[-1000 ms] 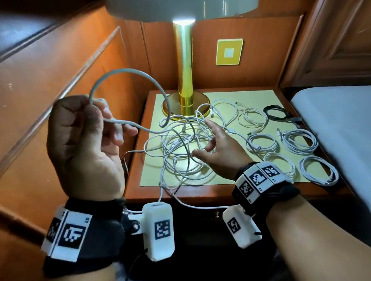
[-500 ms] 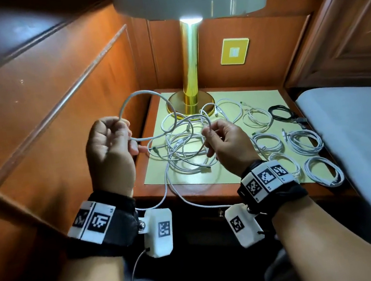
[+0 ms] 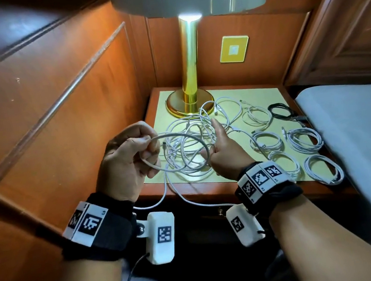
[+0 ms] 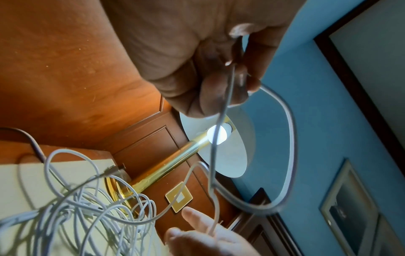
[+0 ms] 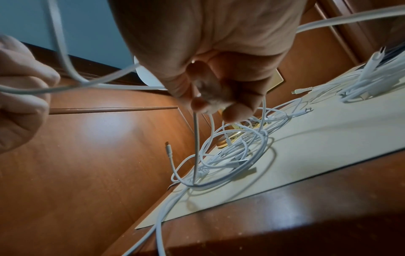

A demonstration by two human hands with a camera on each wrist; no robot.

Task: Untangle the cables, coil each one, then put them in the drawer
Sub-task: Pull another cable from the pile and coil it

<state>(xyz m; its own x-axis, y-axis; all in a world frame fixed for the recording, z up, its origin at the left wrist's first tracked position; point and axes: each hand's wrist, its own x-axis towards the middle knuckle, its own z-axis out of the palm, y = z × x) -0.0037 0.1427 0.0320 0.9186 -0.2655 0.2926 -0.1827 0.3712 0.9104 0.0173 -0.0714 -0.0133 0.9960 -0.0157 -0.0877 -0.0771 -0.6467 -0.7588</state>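
Note:
A tangle of white cables (image 3: 188,156) lies on the cream mat (image 3: 257,96) of the wooden nightstand (image 3: 201,189). My left hand (image 3: 129,158) pinches a thicker white cable (image 3: 186,135) at the stand's left edge, holding a loop of it. That loop (image 4: 289,138) arcs over to my right hand (image 3: 225,158), whose curled fingers (image 5: 208,97) pinch a strand (image 5: 196,142) that drops into the tangle (image 5: 236,155). The right index finger points up. Two strands hang over the front edge. The drawer front is dark and mostly hidden.
Several coiled white cables (image 3: 304,139) and one black coil (image 3: 280,111) lie on the mat's right half. A brass lamp (image 3: 191,79) stands at the back. A wood-panelled wall runs along the left; a bed (image 3: 360,138) lies on the right.
My left hand came down from a raised position to the nightstand's left edge, and the loop shrank. My right hand lifted off the tangle and took hold of a strand.

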